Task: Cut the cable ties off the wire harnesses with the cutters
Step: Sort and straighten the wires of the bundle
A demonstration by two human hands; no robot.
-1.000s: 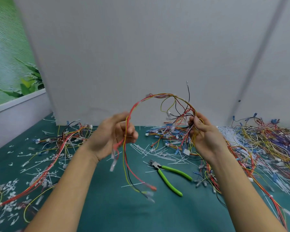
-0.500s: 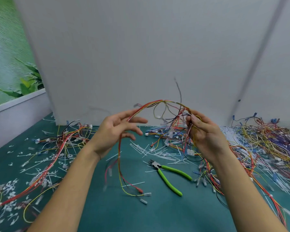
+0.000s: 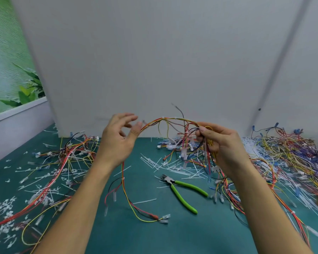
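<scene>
Left hand (image 3: pixel 116 143): fingers loosened from grip to wide spread, wire harness (image 3: pixel 169 119) resting against thumb. Right hand (image 3: pixel 226 147): pinching the bundle. Cutters (image 3: pixel 184 191): on surface (image 3: pixel 154 235), untouched. Cable ties (image 3: pixel 175 118) uncut; probably still inspecting.

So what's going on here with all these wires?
A person holds a wire harness up between both hands: the right hand pinches the bundle, while the left hand is loosely open with the harness draped through it. White cable ties ring its arch. The green-handled cutters lie untouched on the table among cut-off ties, with more harnesses heaped on either side.
</scene>
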